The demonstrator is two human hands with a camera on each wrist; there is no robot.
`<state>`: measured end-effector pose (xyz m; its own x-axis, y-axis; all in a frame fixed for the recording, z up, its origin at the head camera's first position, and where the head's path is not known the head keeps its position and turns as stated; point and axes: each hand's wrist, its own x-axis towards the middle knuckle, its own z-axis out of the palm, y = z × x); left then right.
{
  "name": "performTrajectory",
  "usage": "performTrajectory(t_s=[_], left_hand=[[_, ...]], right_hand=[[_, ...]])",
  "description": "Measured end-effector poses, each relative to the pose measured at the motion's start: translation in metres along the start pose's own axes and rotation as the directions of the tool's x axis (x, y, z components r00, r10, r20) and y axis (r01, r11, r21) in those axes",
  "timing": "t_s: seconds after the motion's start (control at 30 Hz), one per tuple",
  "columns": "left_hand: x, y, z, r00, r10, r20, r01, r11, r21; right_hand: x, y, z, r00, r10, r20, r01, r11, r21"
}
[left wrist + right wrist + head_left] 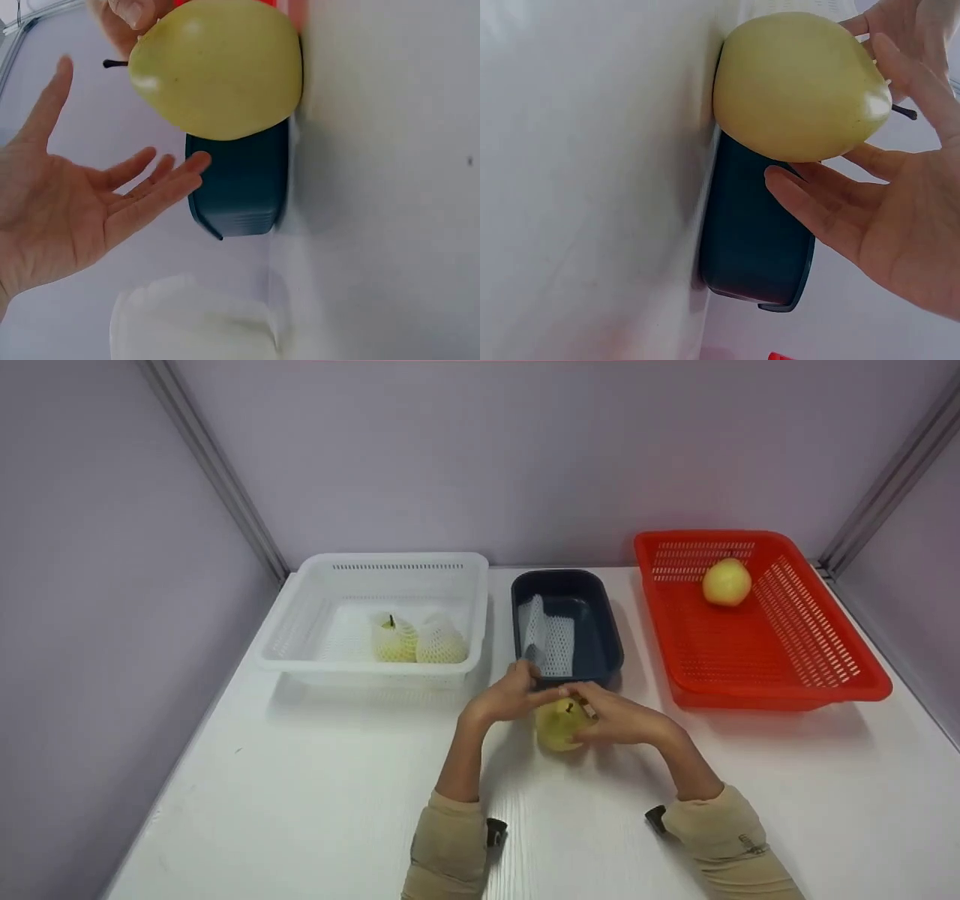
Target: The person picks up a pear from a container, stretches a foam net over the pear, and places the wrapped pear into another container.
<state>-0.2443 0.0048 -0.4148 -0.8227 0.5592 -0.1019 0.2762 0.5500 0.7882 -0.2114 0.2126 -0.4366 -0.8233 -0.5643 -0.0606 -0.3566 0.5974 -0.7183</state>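
A yellow-green pear (559,726), its dark stem upward, sits on the white table just in front of a dark blue bin (613,649). My right hand (622,718) holds the pear from the right, thumb and fingers curved around its side and top; some fingertips are hidden behind it in the right wrist view. Left of the pear, my left hand (75,195) has its fingers spread and nothing in its palm. In the head view, that hand's fingers overlap the bin's front rim. White foam netting (559,641) lies inside the bin.
At the left stands a white basket (300,666) with two pears (395,643) in foam nets. A red basket (750,694) at the right contains one bare pear (727,583). Pale panels (480,465) enclose the back and sides.
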Motion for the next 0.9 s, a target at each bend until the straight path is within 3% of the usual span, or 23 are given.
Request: performTrajectory(t_s=[0.13,0.27,0.5,0.63,0.73,0.9], left_hand=[[0.005,-0.002,0.001,0.984,-0.092,-0.154,0.076,0.991,-0.109],[0.01,-0.004,0.003,0.958,-0.186,-0.217,0.152,0.974,-0.167],[0.024,-0.008,0.004,0.95,-0.256,-0.18,0.228,0.959,-0.166],[0.036,-0.013,0.002,0.939,-0.305,-0.156,0.267,0.937,-0.226],[0.042,-0.016,0.0,0.923,-0.354,-0.152,0.295,0.903,-0.313],[0.049,-0.022,0.0,0.899,-0.42,-0.126,0.313,0.816,-0.485]], right_hand=[[-0.002,-0.001,-0.002,0.999,0.037,-0.004,-0.037,0.999,0.012],[-0.003,-0.004,-0.008,0.998,0.049,-0.025,-0.048,0.998,0.029],[0.0,-0.006,-0.024,0.983,0.024,-0.18,-0.002,0.993,0.121],[0.009,-0.013,-0.034,0.957,0.09,-0.275,-0.059,0.991,0.119],[0.019,-0.018,-0.042,0.935,0.149,-0.322,-0.115,0.986,0.124],[0.04,-0.021,-0.052,0.905,0.25,-0.344,-0.185,0.96,0.211]])
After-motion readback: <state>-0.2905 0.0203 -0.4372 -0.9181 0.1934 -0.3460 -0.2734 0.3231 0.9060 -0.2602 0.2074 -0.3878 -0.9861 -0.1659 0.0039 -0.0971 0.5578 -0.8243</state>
